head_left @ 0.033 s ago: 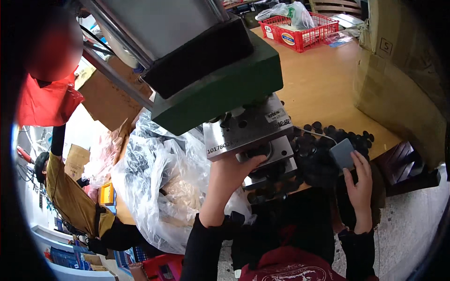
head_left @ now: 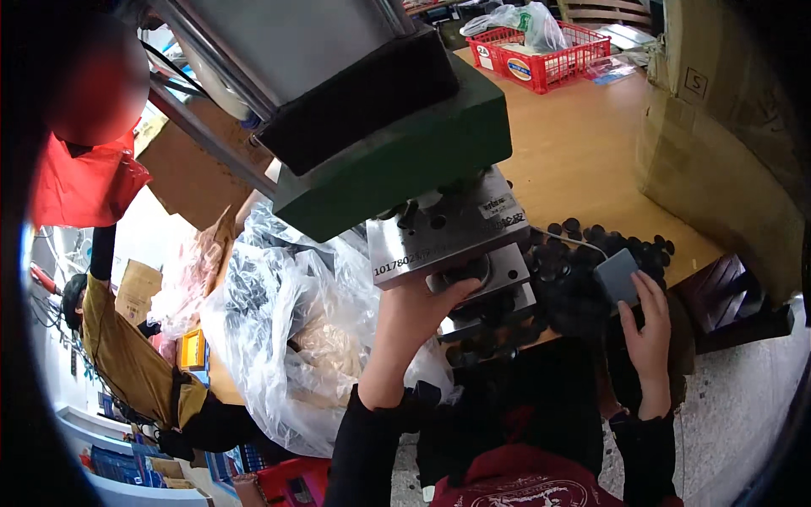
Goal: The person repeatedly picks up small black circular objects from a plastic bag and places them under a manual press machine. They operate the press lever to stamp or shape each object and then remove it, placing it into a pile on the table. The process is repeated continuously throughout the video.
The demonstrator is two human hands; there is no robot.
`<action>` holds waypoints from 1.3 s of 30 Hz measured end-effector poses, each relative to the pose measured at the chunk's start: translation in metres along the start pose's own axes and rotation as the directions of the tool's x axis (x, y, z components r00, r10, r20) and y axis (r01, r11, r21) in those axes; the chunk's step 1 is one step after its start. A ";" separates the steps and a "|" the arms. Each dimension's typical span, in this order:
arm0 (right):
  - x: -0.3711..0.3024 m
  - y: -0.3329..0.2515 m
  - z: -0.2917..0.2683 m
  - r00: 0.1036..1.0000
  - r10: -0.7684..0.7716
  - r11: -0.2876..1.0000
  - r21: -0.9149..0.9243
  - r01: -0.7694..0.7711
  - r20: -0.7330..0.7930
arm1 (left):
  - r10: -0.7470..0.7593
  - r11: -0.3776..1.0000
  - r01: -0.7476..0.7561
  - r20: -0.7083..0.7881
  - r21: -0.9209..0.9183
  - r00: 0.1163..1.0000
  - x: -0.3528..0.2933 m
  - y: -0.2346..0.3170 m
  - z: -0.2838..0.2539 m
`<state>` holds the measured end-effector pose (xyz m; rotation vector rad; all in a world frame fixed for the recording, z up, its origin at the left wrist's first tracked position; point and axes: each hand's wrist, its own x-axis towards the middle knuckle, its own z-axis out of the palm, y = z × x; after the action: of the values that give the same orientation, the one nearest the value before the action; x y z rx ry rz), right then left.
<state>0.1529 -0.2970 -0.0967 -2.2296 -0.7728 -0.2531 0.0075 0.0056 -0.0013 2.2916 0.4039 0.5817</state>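
A press with a green block (head_left: 405, 160) stands in front of me, above a steel die (head_left: 448, 237). My left hand (head_left: 418, 308) is at the die's near edge, its thumb stretched out beside a round black part (head_left: 473, 270) in the lower die. The other left fingers are hidden under the upper die plate. On the right, my right hand (head_left: 647, 325) has thumb and fingers around the near right corner of a flat grey block (head_left: 617, 277). Many small black round pieces (head_left: 553, 266) lie heaped between the die and this block.
Clear plastic bags (head_left: 287, 338) lie left of the die. A red crate (head_left: 541, 63) sits at the table's far side. Large cardboard (head_left: 718, 144) and a dark open box (head_left: 726, 300) stand at the right. Another person's ochre sleeve (head_left: 135, 355) shows at the left.
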 end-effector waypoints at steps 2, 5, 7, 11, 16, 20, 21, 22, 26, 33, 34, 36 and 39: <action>0.001 0.002 0.003 1.000 -0.002 1.000 0.005 0.002 -0.006 | -0.031 0.999 0.032 0.017 -0.044 0.999 0.000 -0.001 -0.001; 0.000 -0.003 0.003 1.000 -0.010 1.000 -0.006 0.010 -0.015 | -0.079 0.994 0.080 0.005 -0.081 0.997 -0.001 -0.002 -0.001; 0.001 -0.004 0.003 1.000 -0.019 0.999 -0.047 0.019 -0.008 | 0.049 0.996 -0.044 -0.061 0.078 0.997 -0.005 0.007 0.001; 0.007 -0.009 0.005 0.998 0.052 0.998 -0.022 -0.051 0.019 | 0.126 0.966 -0.095 -0.114 0.241 0.985 -0.002 0.000 0.010; 0.014 -0.019 0.005 0.999 0.019 0.996 -0.092 -0.015 0.043 | -0.049 0.991 0.042 -0.051 -0.124 0.998 -0.008 0.005 0.011; 0.022 -0.012 0.011 0.992 0.058 0.993 -0.109 -0.046 0.116 | -0.042 0.999 0.042 -0.165 -0.006 0.985 -0.018 0.005 0.022; 0.024 -0.006 0.012 0.992 0.031 0.989 -0.149 -0.013 0.119 | -0.017 1.000 0.016 -0.188 -0.005 0.982 -0.019 0.004 0.024; 0.026 -0.002 0.013 0.992 0.001 0.982 -0.187 0.023 0.124 | 0.007 1.000 -0.008 -0.213 -0.004 0.977 -0.020 0.000 0.027; 0.031 0.004 0.024 0.967 0.035 0.926 -0.373 0.063 0.251 | -0.034 0.993 0.002 -0.270 -0.118 0.962 -0.032 0.001 0.024; 0.022 0.001 0.025 0.924 0.175 0.890 -0.456 -0.001 0.340 | -0.254 0.967 0.243 -0.296 -0.073 0.921 -0.122 -0.044 -0.054; 0.018 0.006 0.025 0.925 0.177 0.890 -0.456 -0.005 0.337 | -0.272 0.948 0.309 -0.325 0.069 0.906 -0.130 -0.067 -0.073; 0.008 0.015 0.035 0.969 0.094 0.951 -0.310 -0.020 0.228 | -0.342 0.839 0.468 -0.400 0.277 0.850 -0.147 -0.114 -0.114; -0.005 0.028 0.045 0.989 0.005 0.974 -0.225 0.028 0.146 | -0.143 0.545 0.474 -0.480 0.692 0.865 -0.171 -0.177 -0.170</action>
<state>0.1637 -0.2825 -0.1463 -2.4811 -0.8721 -0.1931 -0.2458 0.1492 -0.0697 2.8116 1.5217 0.7449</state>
